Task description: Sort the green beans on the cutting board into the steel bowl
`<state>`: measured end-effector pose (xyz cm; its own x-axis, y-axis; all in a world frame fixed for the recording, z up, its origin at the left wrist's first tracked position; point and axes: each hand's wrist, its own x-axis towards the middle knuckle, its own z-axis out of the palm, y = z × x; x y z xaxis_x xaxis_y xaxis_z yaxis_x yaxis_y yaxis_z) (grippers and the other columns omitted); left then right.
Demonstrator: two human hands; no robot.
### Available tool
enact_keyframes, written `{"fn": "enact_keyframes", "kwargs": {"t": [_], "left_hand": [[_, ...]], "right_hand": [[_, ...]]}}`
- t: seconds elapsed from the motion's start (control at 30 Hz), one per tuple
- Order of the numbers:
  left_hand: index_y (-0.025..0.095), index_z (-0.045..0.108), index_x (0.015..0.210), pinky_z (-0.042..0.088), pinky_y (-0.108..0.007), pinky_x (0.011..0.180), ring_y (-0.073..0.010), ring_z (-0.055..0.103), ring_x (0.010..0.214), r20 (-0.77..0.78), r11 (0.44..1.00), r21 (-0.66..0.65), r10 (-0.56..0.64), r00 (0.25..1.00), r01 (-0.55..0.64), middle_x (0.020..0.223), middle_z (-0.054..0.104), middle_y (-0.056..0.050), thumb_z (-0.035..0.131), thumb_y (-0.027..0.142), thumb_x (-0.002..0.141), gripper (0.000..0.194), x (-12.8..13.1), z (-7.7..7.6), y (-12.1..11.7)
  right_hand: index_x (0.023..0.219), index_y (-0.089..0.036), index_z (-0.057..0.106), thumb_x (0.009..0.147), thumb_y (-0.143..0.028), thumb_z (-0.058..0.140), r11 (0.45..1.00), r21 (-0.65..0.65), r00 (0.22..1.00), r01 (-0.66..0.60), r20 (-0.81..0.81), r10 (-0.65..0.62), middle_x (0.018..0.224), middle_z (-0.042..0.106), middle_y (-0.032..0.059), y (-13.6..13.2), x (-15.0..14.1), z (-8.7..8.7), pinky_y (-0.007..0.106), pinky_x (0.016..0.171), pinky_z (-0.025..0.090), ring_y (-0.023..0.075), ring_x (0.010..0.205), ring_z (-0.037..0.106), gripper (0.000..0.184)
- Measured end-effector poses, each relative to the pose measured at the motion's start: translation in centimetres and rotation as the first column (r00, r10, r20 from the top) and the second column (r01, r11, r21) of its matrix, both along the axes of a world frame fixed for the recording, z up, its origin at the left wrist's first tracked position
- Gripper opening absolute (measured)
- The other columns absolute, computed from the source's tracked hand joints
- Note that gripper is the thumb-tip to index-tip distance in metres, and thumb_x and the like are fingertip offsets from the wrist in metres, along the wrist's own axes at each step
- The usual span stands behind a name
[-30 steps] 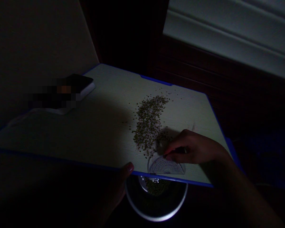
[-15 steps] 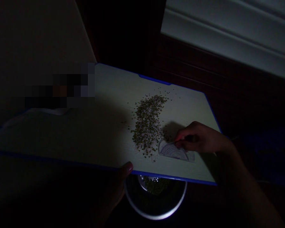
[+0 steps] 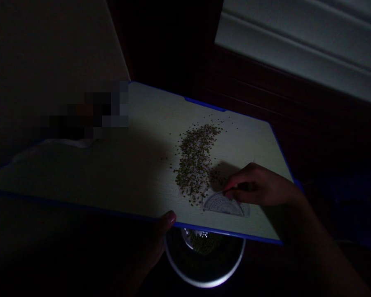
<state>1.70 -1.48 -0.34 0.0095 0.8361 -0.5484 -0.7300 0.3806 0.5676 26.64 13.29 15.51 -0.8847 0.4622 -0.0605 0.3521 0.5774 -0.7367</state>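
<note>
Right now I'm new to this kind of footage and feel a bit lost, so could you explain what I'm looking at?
There is no machine here: these are a person's own bare hands. Every picture comes from one camera worn on the head, looking forward and down. The scene is dark.

A pale board with blue edges carries a scattered patch of small grains. The right hand holds a clear, half-round protractor between its fingers, beside the patch's near end. The left hand grips the board's near edge, thumb on top. Below that edge sits a round bowl with similar-looking grains inside. The pixelated patch at the left hides something I can't identify.
</note>
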Motion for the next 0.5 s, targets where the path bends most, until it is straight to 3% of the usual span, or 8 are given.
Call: {"fn": "enact_keyframes", "kwargs": {"t": [0.23,0.5], "left_hand": [[0.019,0.084,0.089,0.045,-0.054,0.116,-0.0442,0.060,0.132,-0.048,1.000,-0.029,-0.007,0.999,0.006,0.106,0.085,-0.010,0.093,0.051,0.057,0.046,0.40,0.60,0.23],[0.018,0.083,0.099,0.043,-0.053,0.116,-0.0437,0.061,0.131,-0.038,0.999,-0.053,-0.013,0.999,0.011,0.106,0.085,-0.010,0.092,0.051,0.057,0.054,0.40,0.87,0.19]], "right_hand": [[0.098,-0.011,0.079,0.094,-0.022,0.067,1.000,-0.015,1.000,-0.022,0.009,0.023,0.072,0.075,0.0030,-0.12,-0.29,0.09,0.017,0.057,0.046,0.0090,0.060,0.065,0.016],[0.096,-0.012,0.079,0.093,-0.022,0.069,0.999,-0.028,0.999,-0.040,0.000,0.040,0.071,0.075,0.0029,-0.15,-0.31,-0.01,0.017,0.056,0.045,0.0088,0.059,0.064,0.014]]}}
